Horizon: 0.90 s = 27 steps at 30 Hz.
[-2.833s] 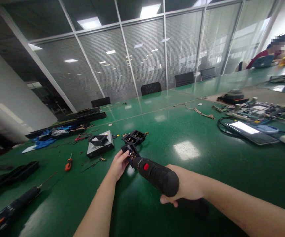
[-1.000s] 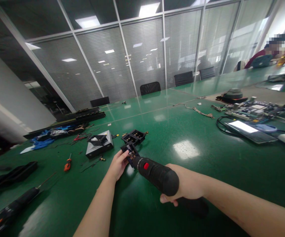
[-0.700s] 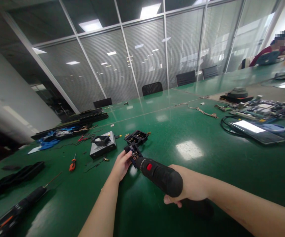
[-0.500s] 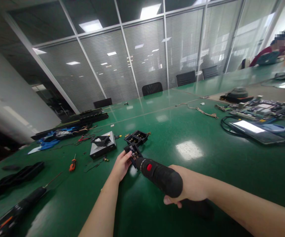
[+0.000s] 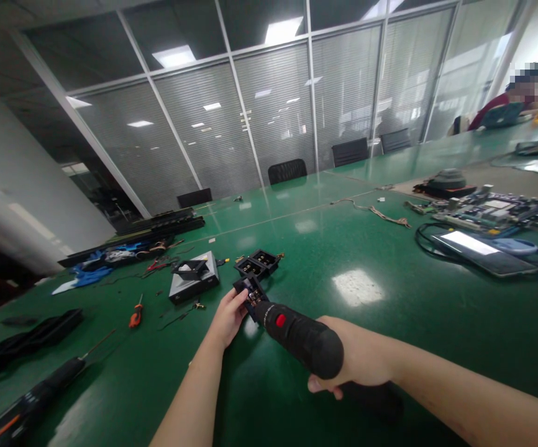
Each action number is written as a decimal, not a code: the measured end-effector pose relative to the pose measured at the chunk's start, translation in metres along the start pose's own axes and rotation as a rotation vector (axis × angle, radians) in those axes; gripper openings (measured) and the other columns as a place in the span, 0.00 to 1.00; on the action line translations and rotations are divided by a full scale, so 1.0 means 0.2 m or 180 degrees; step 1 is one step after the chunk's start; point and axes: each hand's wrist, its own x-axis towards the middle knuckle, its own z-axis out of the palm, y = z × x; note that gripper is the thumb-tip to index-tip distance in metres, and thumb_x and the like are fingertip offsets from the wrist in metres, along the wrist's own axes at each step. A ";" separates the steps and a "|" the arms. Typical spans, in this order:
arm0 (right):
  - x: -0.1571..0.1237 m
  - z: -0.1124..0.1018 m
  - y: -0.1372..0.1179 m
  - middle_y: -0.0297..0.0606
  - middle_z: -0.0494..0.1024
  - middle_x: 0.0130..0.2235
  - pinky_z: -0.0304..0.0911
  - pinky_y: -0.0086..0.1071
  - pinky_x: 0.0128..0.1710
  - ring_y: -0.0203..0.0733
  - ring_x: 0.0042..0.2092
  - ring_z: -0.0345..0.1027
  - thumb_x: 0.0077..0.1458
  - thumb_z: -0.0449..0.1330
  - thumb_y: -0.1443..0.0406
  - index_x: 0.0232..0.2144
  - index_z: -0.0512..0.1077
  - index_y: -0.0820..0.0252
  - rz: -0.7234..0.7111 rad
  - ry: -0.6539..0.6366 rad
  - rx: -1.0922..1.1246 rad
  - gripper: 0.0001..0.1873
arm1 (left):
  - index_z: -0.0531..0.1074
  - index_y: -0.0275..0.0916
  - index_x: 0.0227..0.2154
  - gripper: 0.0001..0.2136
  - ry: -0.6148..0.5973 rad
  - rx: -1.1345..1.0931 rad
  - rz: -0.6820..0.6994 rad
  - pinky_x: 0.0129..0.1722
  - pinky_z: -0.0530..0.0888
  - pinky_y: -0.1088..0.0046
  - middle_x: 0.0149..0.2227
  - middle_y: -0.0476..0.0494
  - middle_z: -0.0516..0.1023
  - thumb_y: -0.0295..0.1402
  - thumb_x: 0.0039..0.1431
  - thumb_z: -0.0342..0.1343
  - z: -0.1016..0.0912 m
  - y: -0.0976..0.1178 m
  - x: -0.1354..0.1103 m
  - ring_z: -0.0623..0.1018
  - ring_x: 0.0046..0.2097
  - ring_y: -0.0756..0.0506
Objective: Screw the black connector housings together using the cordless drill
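My right hand (image 5: 343, 354) is wrapped round the grip of a black cordless screwdriver (image 5: 301, 335) with a red button on its body. Its front end points away to the left, over a small black box-shaped part (image 5: 250, 290) with metal pieces inside. Whether the bit touches the part is hidden by the tool's body. My left hand (image 5: 230, 315) grips that part by its left side, thumb on top. Just beyond it lie two similar open black frames (image 5: 257, 263) with brass-coloured pieces in them.
A grey metal box (image 5: 195, 287) carries another black frame. An orange screwdriver (image 5: 136, 315) and a long black power tool (image 5: 40, 394) lie at left. To the right are a phone-like device (image 5: 483, 248) and circuit boards (image 5: 502, 210). A person (image 5: 497, 108) sits far right.
The view has tipped up very slightly. Both hands, the cordless screwdriver and the black part keep nearly the same positions relative to each other.
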 end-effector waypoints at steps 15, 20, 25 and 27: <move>0.01 0.01 0.00 0.32 0.75 0.22 0.64 0.24 0.24 0.34 0.23 0.70 0.45 0.76 0.60 0.23 0.71 0.62 -0.0003 0.0023 0.0049 0.18 | 0.83 0.37 0.44 0.21 0.0009 -0.0015 0.0031 0.46 0.76 0.66 0.39 0.39 0.87 0.40 0.48 0.78 0.00 0.01 -0.02 0.84 0.41 0.40; 0.01 0.00 0.01 0.31 0.74 0.22 0.63 0.24 0.24 0.34 0.23 0.71 0.46 0.77 0.60 0.23 0.71 0.62 -0.0082 -0.0017 0.0019 0.19 | 0.83 0.38 0.45 0.22 0.0021 0.0042 -0.0010 0.46 0.76 0.65 0.39 0.40 0.86 0.41 0.48 0.78 -0.01 0.01 -0.01 0.84 0.41 0.41; 0.01 0.00 0.02 0.31 0.75 0.23 0.65 0.24 0.24 0.34 0.24 0.71 0.47 0.77 0.60 0.24 0.71 0.62 -0.0105 -0.0022 0.0060 0.19 | 0.83 0.37 0.46 0.22 -0.0022 0.0019 0.0016 0.45 0.76 0.66 0.41 0.39 0.86 0.41 0.50 0.77 -0.01 0.00 -0.01 0.84 0.41 0.41; 0.01 0.00 0.02 0.31 0.75 0.23 0.65 0.24 0.24 0.34 0.24 0.71 0.46 0.78 0.60 0.25 0.71 0.62 -0.0076 0.0001 0.0099 0.19 | 0.83 0.37 0.46 0.21 -0.0023 0.0010 0.0023 0.45 0.76 0.66 0.41 0.39 0.86 0.40 0.50 0.77 -0.01 0.00 -0.01 0.84 0.41 0.41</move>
